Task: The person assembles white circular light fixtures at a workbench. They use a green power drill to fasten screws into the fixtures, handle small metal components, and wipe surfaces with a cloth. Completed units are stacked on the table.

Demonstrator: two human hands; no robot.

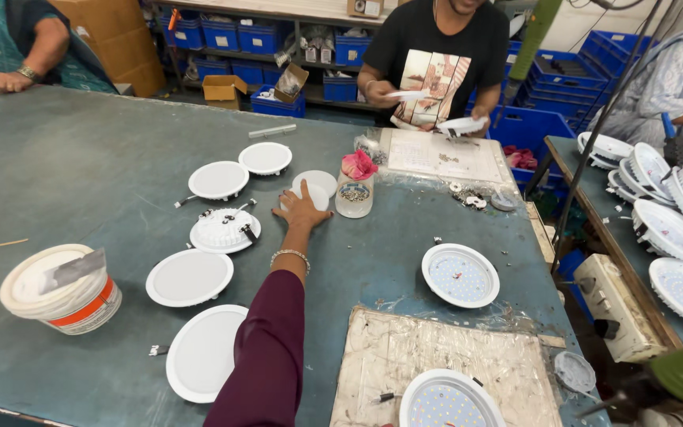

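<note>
Counter (81, 158) dull blue-green w/ scuffs. Discs (190, 277) white, plain; one disc (460, 276) white w/ dotted grid inside. Sleeve (266, 356) maroon, bangle (290, 254) silver. Bucket (61, 292) white w/ orange band. Jar (354, 198) clear, pink rag (360, 164) on top. Crates (258, 35) blue. Worker's tee (436, 55) black, printed front.

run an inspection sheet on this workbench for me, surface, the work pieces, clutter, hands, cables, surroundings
Surface: worn grey-green table, stained.
Job's things: small white round diffuser discs under the left hand; round white panel lights around it; open light showing its LED board.
Clutter: white plastic bucket, clear jar with pink cloth, loose screws.
Hands: left hand flat on the discs; right hand not in view.
Cables: short leads on the ribbed light back.
Surroundings: blue crates, other workers.
</note>
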